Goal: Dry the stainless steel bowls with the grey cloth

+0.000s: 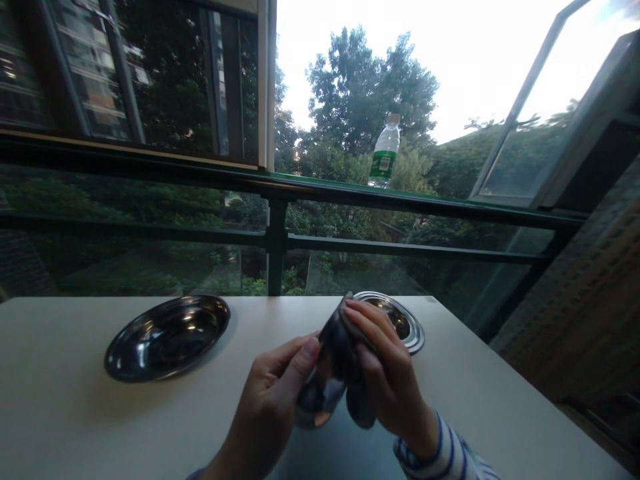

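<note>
A shiny metal bowl (323, 387) is held tilted up on its side above the front of the table. My left hand (273, 393) grips its left edge, thumb on the near side. At the bowl's right side, my right hand (393, 373) is closed around a dark grey cloth (360, 403) and presses it against the rim. The cloth hangs below the fingers, partly covered by them. Much of the bowl's right part is hidden behind that hand.
On the white table (165, 427), a wide metal dish (167, 340) lies at the left. Another metal dish (415, 330) with a broad rim sits behind my right hand. A plastic bottle (384, 157) with a green label stands on the railing (320, 190) beyond the table.
</note>
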### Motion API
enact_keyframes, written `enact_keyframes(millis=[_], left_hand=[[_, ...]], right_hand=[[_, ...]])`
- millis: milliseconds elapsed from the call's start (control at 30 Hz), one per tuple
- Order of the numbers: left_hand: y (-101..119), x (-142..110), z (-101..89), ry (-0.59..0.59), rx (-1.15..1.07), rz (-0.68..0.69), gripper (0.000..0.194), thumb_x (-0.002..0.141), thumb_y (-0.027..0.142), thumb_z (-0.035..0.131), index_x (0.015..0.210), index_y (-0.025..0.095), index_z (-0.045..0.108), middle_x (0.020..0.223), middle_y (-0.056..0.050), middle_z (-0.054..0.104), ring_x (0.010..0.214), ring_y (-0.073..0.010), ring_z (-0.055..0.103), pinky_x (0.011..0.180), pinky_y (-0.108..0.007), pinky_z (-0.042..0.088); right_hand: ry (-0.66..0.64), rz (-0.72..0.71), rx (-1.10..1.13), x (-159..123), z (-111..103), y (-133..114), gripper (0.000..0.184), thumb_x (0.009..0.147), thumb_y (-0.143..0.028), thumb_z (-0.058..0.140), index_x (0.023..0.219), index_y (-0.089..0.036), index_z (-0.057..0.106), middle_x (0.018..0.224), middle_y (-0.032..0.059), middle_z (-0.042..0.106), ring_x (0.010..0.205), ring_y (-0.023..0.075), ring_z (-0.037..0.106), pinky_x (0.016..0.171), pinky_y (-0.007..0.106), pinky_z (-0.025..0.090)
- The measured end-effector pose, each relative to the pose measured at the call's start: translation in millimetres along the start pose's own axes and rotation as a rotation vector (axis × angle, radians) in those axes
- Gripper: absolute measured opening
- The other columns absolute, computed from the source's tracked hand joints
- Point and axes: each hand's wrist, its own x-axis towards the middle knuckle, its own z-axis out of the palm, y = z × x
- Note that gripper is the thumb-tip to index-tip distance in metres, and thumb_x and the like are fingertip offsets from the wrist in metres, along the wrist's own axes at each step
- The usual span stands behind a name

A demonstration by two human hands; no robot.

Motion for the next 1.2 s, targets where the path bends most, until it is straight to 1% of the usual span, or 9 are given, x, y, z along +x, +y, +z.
enact_keyframes(millis=[100, 300, 433, 567, 733, 867, 967, 1067, 1200], left_hand=[[1.5, -0.5, 2.5, 0.078, -0.025, 0.012, 0.028, 0.075, 0.040, 0.058, 0.069, 0.013, 0.065, 0.063, -0.002, 0.056, 0.059, -0.0115, 0.048, 0.055, -0.021, 0.039], [-3.7, 3.4, 1.9, 0.159, -0.112, -0.057, 0.026, 0.071, 0.041, 0.063, 0.067, 0.015, 0.062, 0.051, 0.003, 0.049, 0.047, -0.0081, 0.042, 0.047, -0.019, 0.035], [-3.5, 4.9, -0.1, 0.204, -0.130, -0.102, 0.029, 0.071, 0.042, 0.063, 0.064, 0.014, 0.060, 0.052, 0.003, 0.049, 0.046, -0.0072, 0.041, 0.043, -0.018, 0.032], [0.7, 5.7, -1.0, 0.200, -0.130, -0.122, 0.030, 0.072, 0.044, 0.061, 0.064, 0.015, 0.059, 0.052, 0.003, 0.048, 0.046, -0.0081, 0.044, 0.044, -0.019, 0.034], [1.9, 7.1, -0.8, 0.204, -0.163, -0.102, 0.026, 0.074, 0.040, 0.061, 0.071, 0.014, 0.063, 0.055, 0.002, 0.053, 0.051, -0.0091, 0.049, 0.050, -0.020, 0.038], [0.2, 6.8, 0.4, 0.178, -0.142, -0.085, 0.025, 0.074, 0.038, 0.061, 0.071, 0.013, 0.063, 0.058, 0.001, 0.055, 0.054, -0.0090, 0.050, 0.052, -0.019, 0.039], [-0.6, 7.3, -1.4, 0.197, -0.166, -0.109, 0.024, 0.074, 0.038, 0.062, 0.077, 0.014, 0.064, 0.057, 0.002, 0.056, 0.052, -0.0087, 0.050, 0.050, -0.019, 0.039], [-0.1, 9.5, -6.2, 0.242, -0.205, -0.101, 0.024, 0.073, 0.036, 0.063, 0.086, 0.015, 0.065, 0.058, 0.003, 0.058, 0.051, -0.0083, 0.050, 0.051, -0.019, 0.041], [3.1, 11.3, -8.2, 0.237, -0.224, -0.092, 0.025, 0.072, 0.034, 0.064, 0.086, 0.014, 0.066, 0.057, 0.003, 0.058, 0.049, -0.0090, 0.051, 0.050, -0.020, 0.042]], right_hand=[[-0.059, -0.178, -0.053, -2.9, 0.4, -9.9, 0.048, 0.081, -0.014, 0.041, 0.128, -0.019, 0.043, 0.130, 0.0106, 0.046, 0.125, 0.0278, 0.034, 0.100, 0.051, 0.033], [-0.189, -0.333, -0.156, -3.8, 6.2, -14.7, 0.061, 0.074, -0.023, 0.047, 0.132, -0.011, 0.037, 0.134, 0.0152, 0.041, 0.127, 0.0338, 0.030, 0.099, 0.056, 0.031], [-0.215, -0.268, -0.160, -2.1, 6.8, -1.2, 0.058, 0.080, -0.021, 0.042, 0.137, -0.012, 0.029, 0.137, 0.0150, 0.038, 0.129, 0.0301, 0.029, 0.100, 0.053, 0.033], [-0.089, -0.121, -0.101, -3.1, 6.8, 3.0, 0.049, 0.086, -0.012, 0.039, 0.134, -0.014, 0.029, 0.133, 0.0151, 0.043, 0.126, 0.0240, 0.036, 0.100, 0.047, 0.037], [-0.143, -0.310, -0.157, -3.5, 6.8, -7.9, 0.040, 0.086, -0.012, 0.044, 0.125, -0.016, 0.040, 0.129, 0.0126, 0.049, 0.127, 0.0259, 0.034, 0.099, 0.047, 0.037], [-0.111, -0.244, -0.233, -1.8, 7.3, -6.3, 0.038, 0.087, -0.012, 0.040, 0.125, -0.015, 0.041, 0.127, 0.0123, 0.052, 0.125, 0.0239, 0.039, 0.103, 0.050, 0.031], [-0.159, -0.192, -0.243, -3.3, 10.3, -7.9, 0.047, 0.087, -0.018, 0.040, 0.132, -0.011, 0.033, 0.135, 0.0164, 0.043, 0.129, 0.0268, 0.032, 0.103, 0.053, 0.031], [-0.275, -0.276, -0.228, -5.9, 13.7, -14.1, 0.066, 0.081, -0.026, 0.046, 0.138, -0.002, 0.021, 0.142, 0.0224, 0.027, 0.134, 0.0339, 0.015, 0.101, 0.056, 0.032], [-0.302, -0.344, -0.220, -4.0, 12.0, -10.8, 0.060, 0.082, -0.015, 0.042, 0.137, -0.003, 0.022, 0.142, 0.0211, 0.030, 0.135, 0.0316, 0.016, 0.102, 0.054, 0.033]])
